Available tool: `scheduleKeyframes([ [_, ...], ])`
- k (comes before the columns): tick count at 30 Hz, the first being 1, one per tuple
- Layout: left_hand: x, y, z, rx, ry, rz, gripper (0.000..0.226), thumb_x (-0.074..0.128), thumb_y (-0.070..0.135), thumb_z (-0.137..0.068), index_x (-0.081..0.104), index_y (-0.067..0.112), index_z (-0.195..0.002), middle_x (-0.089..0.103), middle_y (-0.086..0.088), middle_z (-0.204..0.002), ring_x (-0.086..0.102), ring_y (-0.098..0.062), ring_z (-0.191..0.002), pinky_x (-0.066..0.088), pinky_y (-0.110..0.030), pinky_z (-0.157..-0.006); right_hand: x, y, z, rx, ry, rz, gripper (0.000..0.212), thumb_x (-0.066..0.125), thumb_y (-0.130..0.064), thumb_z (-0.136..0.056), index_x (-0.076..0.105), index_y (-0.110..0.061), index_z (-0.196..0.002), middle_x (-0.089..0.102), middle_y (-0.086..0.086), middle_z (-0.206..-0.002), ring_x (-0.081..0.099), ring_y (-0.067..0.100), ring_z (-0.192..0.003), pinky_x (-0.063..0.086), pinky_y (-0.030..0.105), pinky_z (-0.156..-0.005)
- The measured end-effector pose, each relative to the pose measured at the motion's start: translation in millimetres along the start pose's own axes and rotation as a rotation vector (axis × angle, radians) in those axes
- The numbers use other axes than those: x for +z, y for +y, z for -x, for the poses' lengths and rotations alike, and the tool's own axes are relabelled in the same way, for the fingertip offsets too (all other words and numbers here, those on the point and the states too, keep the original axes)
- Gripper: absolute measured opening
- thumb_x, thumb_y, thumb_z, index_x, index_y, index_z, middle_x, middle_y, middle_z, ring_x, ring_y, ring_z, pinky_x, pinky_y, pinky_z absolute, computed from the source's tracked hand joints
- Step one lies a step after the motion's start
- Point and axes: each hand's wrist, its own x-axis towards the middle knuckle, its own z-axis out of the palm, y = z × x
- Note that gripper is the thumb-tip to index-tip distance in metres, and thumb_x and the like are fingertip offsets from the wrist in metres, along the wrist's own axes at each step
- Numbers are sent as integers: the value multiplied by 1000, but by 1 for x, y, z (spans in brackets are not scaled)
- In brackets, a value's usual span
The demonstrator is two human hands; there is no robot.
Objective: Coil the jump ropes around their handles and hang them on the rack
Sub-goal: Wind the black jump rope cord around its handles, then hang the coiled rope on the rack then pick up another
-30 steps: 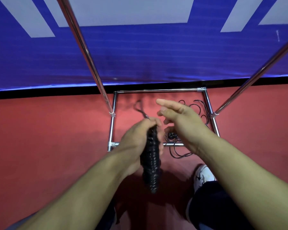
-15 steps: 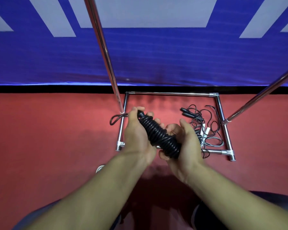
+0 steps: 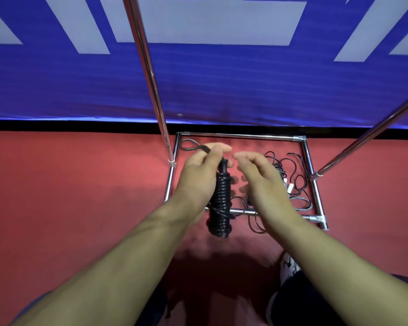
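Observation:
A black jump rope (image 3: 220, 203) is wound in tight turns around its handles and hangs upright from my left hand (image 3: 199, 175), which grips its upper end. A short free loop of the rope (image 3: 190, 147) sticks out to the left past my fingers. My right hand (image 3: 257, 177) hovers just right of the bundle, fingers apart, holding nothing. The chrome rack's base frame (image 3: 240, 136) lies on the red floor beyond my hands, with two poles (image 3: 149, 74) rising from it. Loose jump ropes (image 3: 290, 184), black with white handles, lie tangled inside the frame.
A blue and white banner (image 3: 222, 90) stands right behind the rack. The rack's right pole (image 3: 368, 137) slants up to the right. My shoe (image 3: 289, 265) and dark trouser legs are at the bottom right. Red floor (image 3: 68, 196) stretches to the left.
My right hand has let go of the coiled bundle and moved off to its right. The bundle swung from slanted across both hands to hanging upright from my left hand.

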Motion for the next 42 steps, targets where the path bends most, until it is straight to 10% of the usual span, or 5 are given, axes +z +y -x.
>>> scheduleKeyframes([
  [5,8,1,14,92,-157,-231,24,56,17,-100,72,20,-82,71,4,-75,65,-13,-67,56,-40,-67,-13,-20,4,-381,-126,378,37,62,-53,-82,58,-44,-118,54,-10,-116,50,14,-113,42,23,-93],
  [10,15,12,44,185,-129,-408,21,56,15,-93,71,23,-80,64,9,-61,58,-7,-52,47,-25,-56,-18,-49,25,-553,-47,497,31,58,-37,-87,73,-22,-109,60,-13,-93,56,11,-92,43,29,-85],
  [19,26,80,99,411,-194,-536,20,54,37,-92,63,26,-79,69,4,-68,58,-19,-63,53,-52,-70,-39,-159,72,-523,-30,457,23,59,-24,-96,74,-10,-88,70,11,-82,54,15,-62,43,29,-61],
  [33,47,145,148,506,-227,-510,24,60,57,-86,68,39,-100,71,13,-92,64,-7,-85,50,-31,-82,-69,-242,108,-545,-53,278,15,76,-20,-86,63,-12,-87,67,3,-68,59,15,-61,54,38,-66],
  [42,97,186,149,626,94,-518,19,69,45,-88,78,34,-101,75,16,-89,68,-5,-90,52,-25,-79,-110,-276,100,-636,181,525,23,83,-35,-76,67,-21,-69,69,-5,-67,55,2,-55,44,24,-56],
])
